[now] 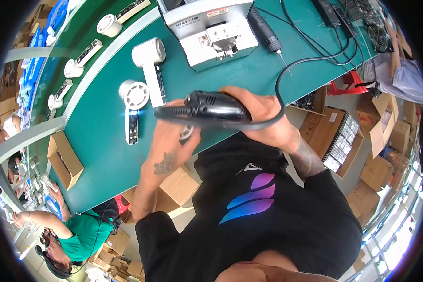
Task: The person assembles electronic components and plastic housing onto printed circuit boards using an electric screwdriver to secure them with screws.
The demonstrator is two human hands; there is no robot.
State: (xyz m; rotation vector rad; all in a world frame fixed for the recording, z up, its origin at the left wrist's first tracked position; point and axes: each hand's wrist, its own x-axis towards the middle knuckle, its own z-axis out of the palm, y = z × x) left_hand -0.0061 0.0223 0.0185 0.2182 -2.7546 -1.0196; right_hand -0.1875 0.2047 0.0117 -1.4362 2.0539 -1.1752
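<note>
My right hand (263, 113) is closed round a black corded electric screwdriver (216, 107), held with its vented rear end and ribbed cord sleeve facing up. Its tip is hidden below. Under the tool, my left hand (167, 141) curls round a white handheld fan (187, 133), of which only a bit of the round head shows. Beyond my left hand, two more white handheld fans lie on the green bench: one (136, 95) with a round grille and a circuit board in its open handle, another (151, 66) a little farther off.
A boxy metal machine (216, 42) stands at the bench's far side, with a second black screwdriver (265, 30) beside it. Black cables (315, 58) cross the right. More fans (109, 26) line a strip beyond a rail. An open carton (65, 160) sits left; a co-worker (80, 239) works lower left.
</note>
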